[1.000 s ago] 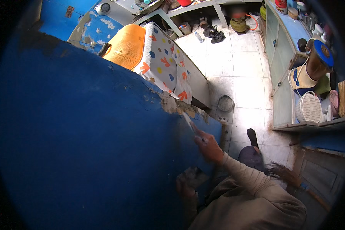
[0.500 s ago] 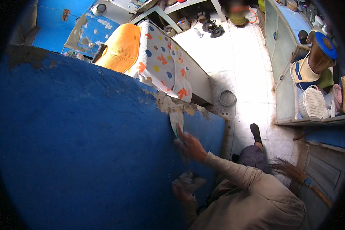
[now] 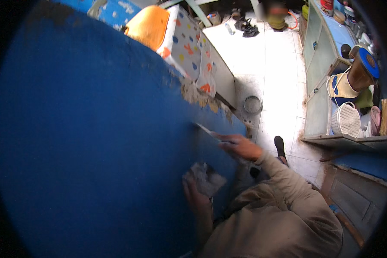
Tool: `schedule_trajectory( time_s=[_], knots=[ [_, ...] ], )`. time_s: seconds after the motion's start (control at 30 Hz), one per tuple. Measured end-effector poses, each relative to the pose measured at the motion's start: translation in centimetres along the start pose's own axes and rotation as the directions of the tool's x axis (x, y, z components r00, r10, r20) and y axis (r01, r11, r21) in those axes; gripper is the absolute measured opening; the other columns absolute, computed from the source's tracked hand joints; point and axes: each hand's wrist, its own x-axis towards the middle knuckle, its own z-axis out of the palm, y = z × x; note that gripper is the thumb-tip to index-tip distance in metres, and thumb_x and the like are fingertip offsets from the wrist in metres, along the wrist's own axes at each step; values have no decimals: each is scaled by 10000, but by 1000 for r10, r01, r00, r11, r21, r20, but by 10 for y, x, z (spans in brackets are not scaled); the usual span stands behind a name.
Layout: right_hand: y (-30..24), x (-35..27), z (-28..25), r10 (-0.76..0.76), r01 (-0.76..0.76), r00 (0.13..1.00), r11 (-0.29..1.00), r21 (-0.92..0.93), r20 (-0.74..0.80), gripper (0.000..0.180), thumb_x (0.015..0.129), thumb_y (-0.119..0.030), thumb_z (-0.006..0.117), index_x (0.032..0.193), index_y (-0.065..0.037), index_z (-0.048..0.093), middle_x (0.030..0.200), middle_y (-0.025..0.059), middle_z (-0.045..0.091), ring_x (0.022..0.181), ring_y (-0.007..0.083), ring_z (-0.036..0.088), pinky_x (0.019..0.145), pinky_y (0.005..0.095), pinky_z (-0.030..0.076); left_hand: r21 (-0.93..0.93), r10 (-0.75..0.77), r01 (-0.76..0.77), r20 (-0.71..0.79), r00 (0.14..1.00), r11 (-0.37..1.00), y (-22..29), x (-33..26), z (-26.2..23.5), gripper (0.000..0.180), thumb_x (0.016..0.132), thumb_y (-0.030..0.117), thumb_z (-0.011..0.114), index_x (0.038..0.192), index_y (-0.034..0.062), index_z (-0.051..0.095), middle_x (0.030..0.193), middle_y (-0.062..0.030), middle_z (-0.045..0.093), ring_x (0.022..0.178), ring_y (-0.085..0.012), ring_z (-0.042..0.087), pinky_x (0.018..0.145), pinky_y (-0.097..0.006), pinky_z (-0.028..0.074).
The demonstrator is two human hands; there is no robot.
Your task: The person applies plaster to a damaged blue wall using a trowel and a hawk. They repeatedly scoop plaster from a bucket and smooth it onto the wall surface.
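My right hand (image 3: 241, 147) is closed around a putty knife (image 3: 208, 130), its thin blade pointing left in front of the blue wall (image 3: 103, 129). Motion blurs the blade, so I cannot tell whether it touches the wall. Lower down, my left hand (image 3: 195, 194) holds a greyish, crumpled-looking piece (image 3: 208, 180) whose kind I cannot make out. Above the knife, a rough patch of bare plaster (image 3: 198, 93) runs along the wall's top edge.
Beyond the wall stand an orange chair back (image 3: 149, 26) and a table with a patterned cloth (image 3: 187, 38). A round drain (image 3: 252, 104) lies in the tiled floor. Along the right, a cabinet (image 3: 318, 60) bears a blender (image 3: 361, 71) and a white basket (image 3: 346, 120).
My right hand has drawn the putty knife down and right, away from the plaster patch. My left hand has raised the greyish piece toward it. The view has shifted too.
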Motion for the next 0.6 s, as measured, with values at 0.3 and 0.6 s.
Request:
schedule_trajectory(
  time_s=[0.3, 0.6],
  knots=[
    [-48, -76, -71, -111, 125, 989, 982, -145, 101, 557, 973, -160, 483, 1509, -201, 336, 1143, 141, 564, 1004, 272, 564, 930, 381, 455, 123, 253, -258, 54, 966, 958, -11, 37, 49, 480, 966, 246, 553, 1352, -19, 445, 1283, -180, 527, 1178, -281, 535, 999, -397, 434],
    [-17, -86, -72, 11, 15, 998, 925, -379, 67, 827, 822, 59, 599, 1498, -323, 313, 986, 148, 558, 843, 338, 592, 726, 426, 518, -618, -389, 409, 176, 904, 672, -24, 93, 104, 635, 930, 314, 627, 1420, -9, 384, 1369, -155, 495, 1183, -307, 537, 966, -431, 461]
  ],
)
